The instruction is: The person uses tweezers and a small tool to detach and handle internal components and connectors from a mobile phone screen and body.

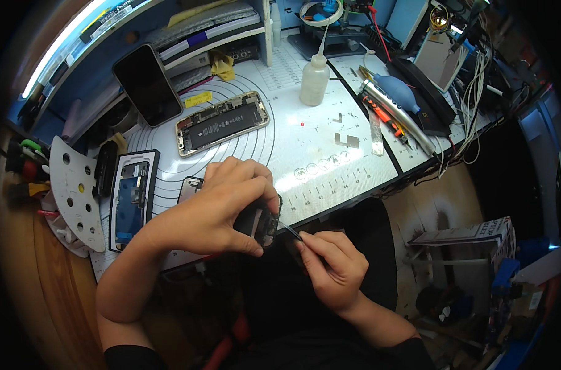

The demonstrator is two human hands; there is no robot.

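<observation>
My left hand is closed around the edges of a dark opened phone at the front edge of the workbench. Part of that phone is hidden under the fingers and palm. On its right, my right hand pinches a thin dark tool with a pale slim tip, which meets the phone's edge; whether it is tweezers or a pry tool I cannot make out. A metal-backed phone part shows partly from behind my left wrist. Beyond my hands lies an opened gold-framed phone with a black battery.
A dark-screened phone leans at the back left. A boxed screen part lies at left, beside a white holed tool rack. Behind stands a dropper bottle. Small metal plates, an orange screwdriver and a blue air blower are on the right.
</observation>
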